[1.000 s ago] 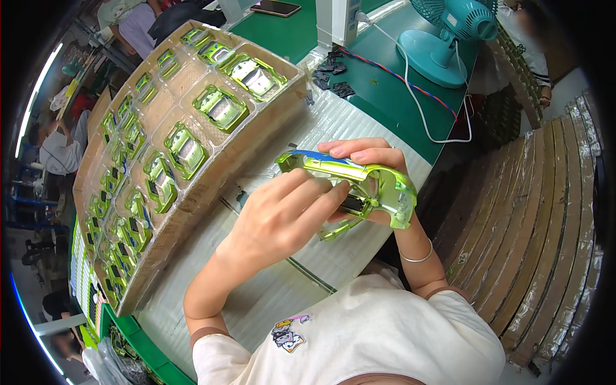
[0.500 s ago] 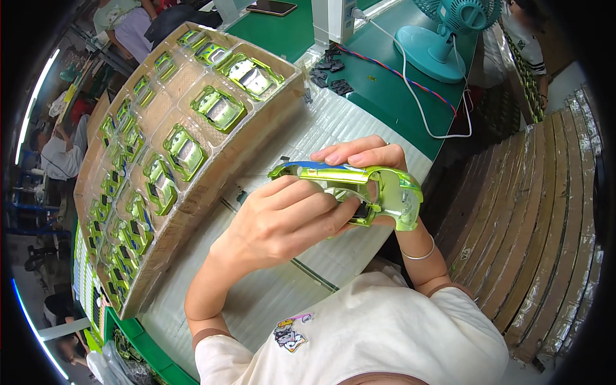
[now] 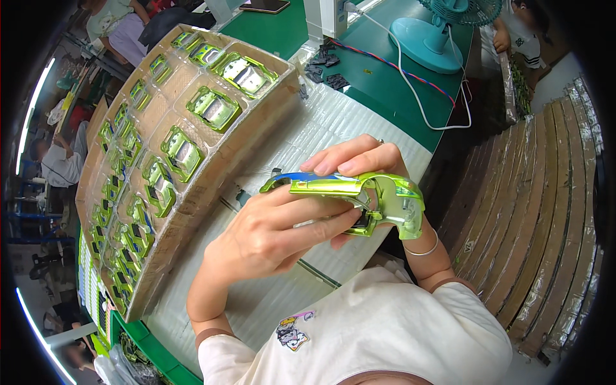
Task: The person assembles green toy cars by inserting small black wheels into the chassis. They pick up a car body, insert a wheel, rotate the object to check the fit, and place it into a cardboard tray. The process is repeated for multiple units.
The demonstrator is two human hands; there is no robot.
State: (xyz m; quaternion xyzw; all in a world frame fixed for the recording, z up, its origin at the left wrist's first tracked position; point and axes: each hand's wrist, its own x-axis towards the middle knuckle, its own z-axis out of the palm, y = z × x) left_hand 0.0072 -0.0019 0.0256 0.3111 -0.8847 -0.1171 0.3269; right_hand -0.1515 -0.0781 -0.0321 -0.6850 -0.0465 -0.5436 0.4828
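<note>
A shiny lime-green toy car body shell (image 3: pixel 330 187) with a blue patch is held up over the workbench, its hollow side partly turned toward me. My right hand (image 3: pixel 360 156) grips it from the far side, fingers laid over its top. My left hand (image 3: pixel 260 228) reaches into the hollow with bent fingers, and its fingertips press near a dark piece at the window frame. The shell hides part of those fingers, so I cannot tell whether they pinch a small part.
On the left, a tilted cardboard box (image 3: pixel 215 144) carries a clear tray of several similar shells. Small black parts (image 3: pixel 335 81) lie on the green table near a teal fan (image 3: pixel 431 48) and its white cable. Stacked cardboard (image 3: pixel 513 224) stands at right. Other people are in the background.
The shell has tilted, showing less of its inside, and shifted slightly down. My left fingers have gone deeper under it. My right hand keeps its hold on top.
</note>
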